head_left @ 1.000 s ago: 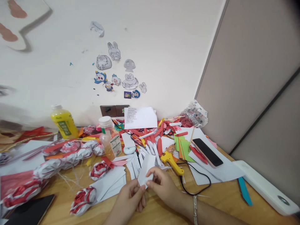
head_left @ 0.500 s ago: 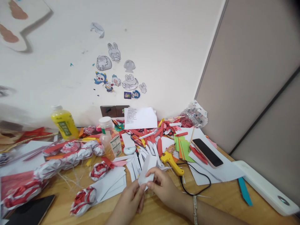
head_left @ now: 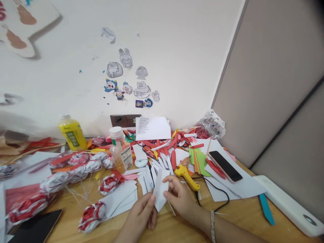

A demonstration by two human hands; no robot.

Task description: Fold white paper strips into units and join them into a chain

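Note:
A small folded white piece of paper (head_left: 160, 190) is held upright between my two hands, above the front of the wooden table. My left hand (head_left: 143, 210) pinches its lower left edge with thumb and fingers. On the other side, my right hand (head_left: 178, 195) grips the right edge, its fingertips closed on the paper. Just behind lie several folded white paper strips (head_left: 146, 179). A yellow hot glue gun (head_left: 186, 177) rests right of the paper, beyond my right hand. Left of my left hand are a stack of white sheets (head_left: 121, 200) and a red-and-white paper rosette (head_left: 91, 216).
A yellow drink bottle (head_left: 72, 133) and a clear plastic jar (head_left: 120, 152) stand at the back left. The glue gun's black cord (head_left: 225, 202) loops on the right, near a phone (head_left: 225, 166) and a long white device (head_left: 286, 206). A dark tablet (head_left: 37, 226) lies front left.
The paper has turned to stand more upright, and its folded lower end now shows. My hands have moved slightly apart. The whole view has shifted a little.

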